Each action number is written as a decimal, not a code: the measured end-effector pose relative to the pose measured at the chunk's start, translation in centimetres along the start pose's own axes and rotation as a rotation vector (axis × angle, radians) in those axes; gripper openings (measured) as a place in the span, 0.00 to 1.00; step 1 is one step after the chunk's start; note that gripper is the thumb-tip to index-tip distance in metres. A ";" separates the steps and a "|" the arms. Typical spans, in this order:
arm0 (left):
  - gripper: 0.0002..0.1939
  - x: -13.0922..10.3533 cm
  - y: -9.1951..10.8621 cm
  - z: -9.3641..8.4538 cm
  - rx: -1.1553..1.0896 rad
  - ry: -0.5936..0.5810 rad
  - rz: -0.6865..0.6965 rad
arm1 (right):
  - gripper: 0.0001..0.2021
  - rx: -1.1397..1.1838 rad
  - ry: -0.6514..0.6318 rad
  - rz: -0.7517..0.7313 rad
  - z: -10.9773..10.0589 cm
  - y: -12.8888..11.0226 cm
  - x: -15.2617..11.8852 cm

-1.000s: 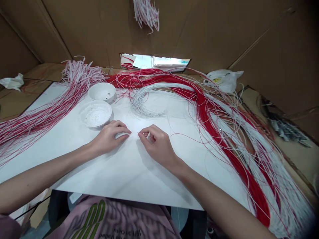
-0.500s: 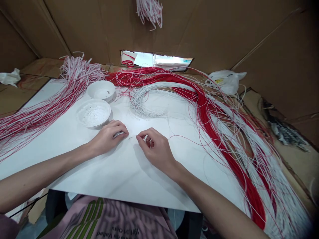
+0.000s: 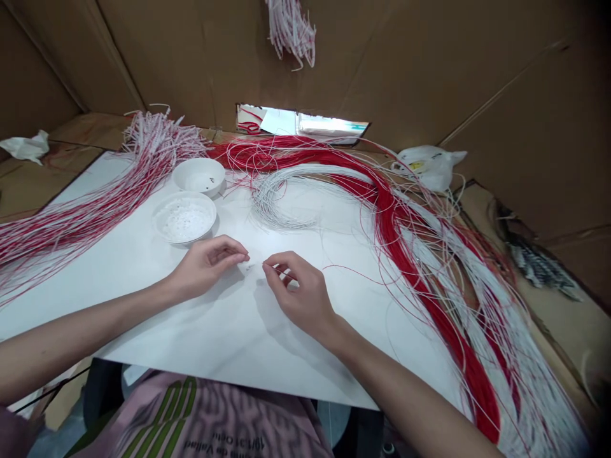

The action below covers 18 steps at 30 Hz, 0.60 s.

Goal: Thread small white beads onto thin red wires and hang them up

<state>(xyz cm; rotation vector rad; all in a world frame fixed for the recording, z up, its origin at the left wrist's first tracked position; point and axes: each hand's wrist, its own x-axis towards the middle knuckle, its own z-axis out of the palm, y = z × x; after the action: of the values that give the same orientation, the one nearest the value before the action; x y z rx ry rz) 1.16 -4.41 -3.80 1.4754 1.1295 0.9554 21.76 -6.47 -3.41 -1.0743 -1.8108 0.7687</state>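
Near the middle of the white table, my left hand [image 3: 210,264] has its thumb and forefinger pinched together; whatever lies between the tips is too small to make out. My right hand [image 3: 300,289] faces it across a small gap, pinching a thin red cord whose length shows inside the curled fingers. Tiny pale bits [image 3: 249,268] lie on the table between the fingertips. Beyond my left hand stands a white bowl of small white pieces [image 3: 185,219], with a second white bowl [image 3: 198,176] behind it holding a few dark specks.
Red-and-white strands [image 3: 109,191] spread across the left side. A thick red cord bundle [image 3: 396,235] curves along the back and right, beside white cords [image 3: 281,197]. A plastic bag [image 3: 429,166] sits at back right. Cardboard walls [image 3: 405,63] surround the table, with a slot at the back.
The view has shifted slightly. My left hand has lifted a little and turned, its fingers somewhat straighter. My right hand keeps its pinch in nearly the same place.
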 end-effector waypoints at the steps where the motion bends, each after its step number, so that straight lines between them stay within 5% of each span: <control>1: 0.10 -0.1 0.2 0.0 -0.040 -0.012 -0.025 | 0.04 0.006 0.006 -0.007 0.0 -0.1 0.0; 18: 0.06 -1.1 0.2 0.7 -0.222 -0.088 -0.136 | 0.04 0.100 -0.010 -0.035 0.1 -1.4 -0.7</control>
<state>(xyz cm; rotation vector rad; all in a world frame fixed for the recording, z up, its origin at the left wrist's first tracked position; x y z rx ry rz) 1.58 -5.67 -3.79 1.2338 1.0117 0.8829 21.34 -7.73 -2.52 -0.9733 -1.7764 0.8359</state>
